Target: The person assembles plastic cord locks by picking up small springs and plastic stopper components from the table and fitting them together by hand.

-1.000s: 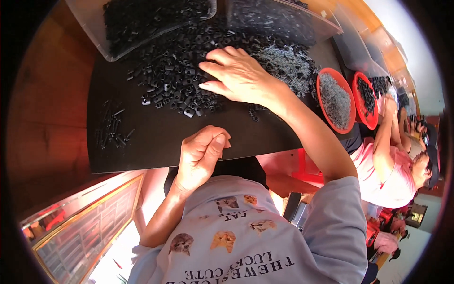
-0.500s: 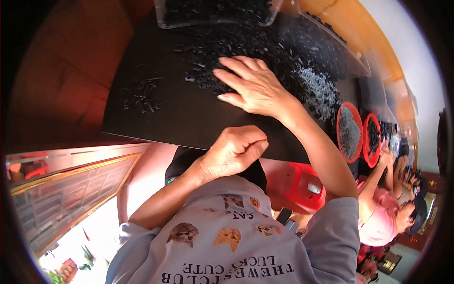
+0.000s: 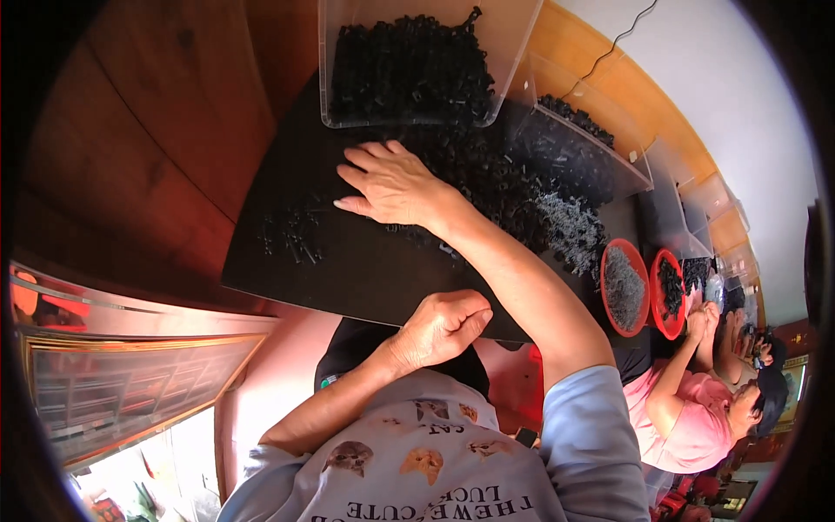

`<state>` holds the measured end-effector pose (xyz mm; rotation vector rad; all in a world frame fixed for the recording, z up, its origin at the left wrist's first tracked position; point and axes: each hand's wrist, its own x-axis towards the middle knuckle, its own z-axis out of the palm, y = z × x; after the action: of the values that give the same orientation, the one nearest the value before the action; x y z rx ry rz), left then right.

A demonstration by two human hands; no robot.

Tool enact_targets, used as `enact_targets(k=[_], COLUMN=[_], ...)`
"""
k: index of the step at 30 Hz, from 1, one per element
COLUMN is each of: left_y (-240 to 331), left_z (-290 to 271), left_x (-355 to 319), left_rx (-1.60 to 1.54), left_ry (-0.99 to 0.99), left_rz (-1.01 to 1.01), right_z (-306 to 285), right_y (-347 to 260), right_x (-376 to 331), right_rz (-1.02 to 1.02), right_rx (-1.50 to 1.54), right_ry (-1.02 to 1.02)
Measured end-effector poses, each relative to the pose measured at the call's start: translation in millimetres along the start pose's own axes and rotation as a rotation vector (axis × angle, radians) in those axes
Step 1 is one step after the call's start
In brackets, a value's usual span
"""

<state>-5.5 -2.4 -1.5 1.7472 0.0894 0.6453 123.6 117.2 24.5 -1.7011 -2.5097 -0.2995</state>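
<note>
Head view, right hand (image 3: pixel 391 185) spread palm-down by black parts (image 3: pixel 494 178), left hand (image 3: pixel 442 328) fisted.

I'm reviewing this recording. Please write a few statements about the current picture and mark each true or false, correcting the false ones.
1. The left hand has its grip curled closed near the table's front edge. True.

2. The right hand reaches inside the clear bin. False: it is spread over the table, at the left side of the heap of black parts.

3. A small scatter of dark pieces lies left of the right hand. True.

4. The red bowl nearer the right forearm holds black parts. False: it holds grey pieces.

5. The person in pink is at the picture's left. False: they are at the right.
</note>
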Motion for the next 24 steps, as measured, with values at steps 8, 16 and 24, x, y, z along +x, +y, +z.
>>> enact_targets(k=[8, 16, 24], left_y=[-5.1, -6.2, 3.3], left_z=[-1.7, -0.6, 3.3], left_x=[0.0, 0.7, 1.8], left_rx=[0.024, 0.013, 0.060], left_ry=[0.004, 0.019, -0.051], left_rz=[0.077, 0.057, 0.005], right_z=[-15.6, -54.6, -33.9], right_y=[28.2, 42.0, 7.5], right_x=[-64.2, -160.8, -201.8], right_rz=[0.062, 0.382, 0.522], right_rx=[-0.036, 0.083, 0.290], right_ry=[0.059, 0.388, 0.478])
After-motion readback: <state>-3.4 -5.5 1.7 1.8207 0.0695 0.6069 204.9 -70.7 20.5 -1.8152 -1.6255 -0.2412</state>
